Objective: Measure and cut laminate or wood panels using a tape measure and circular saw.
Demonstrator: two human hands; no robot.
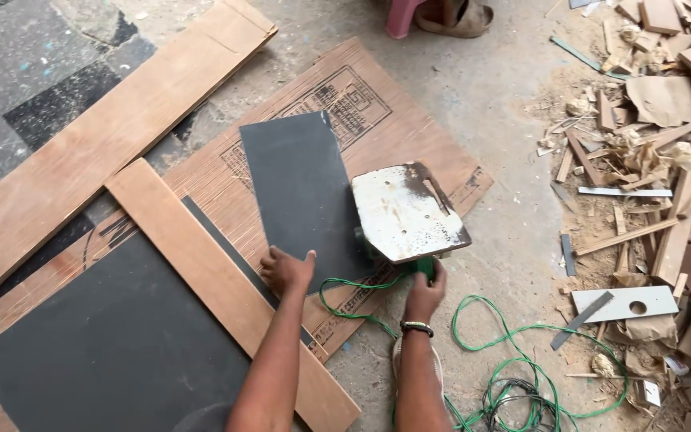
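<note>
Steadying the dark laminate sheet (301, 188) with the flat, open left hand (285, 270) beside the tilted saw (405, 212) gripped by the right hand (426, 288), fingers could be cut if the sheet slipped.

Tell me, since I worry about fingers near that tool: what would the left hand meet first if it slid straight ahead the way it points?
The left hand already rests on the dark grey sheet; straight ahead lies more of that sheet, then probably the plywood board. The saw's metal base plate sits off to its right.
</note>
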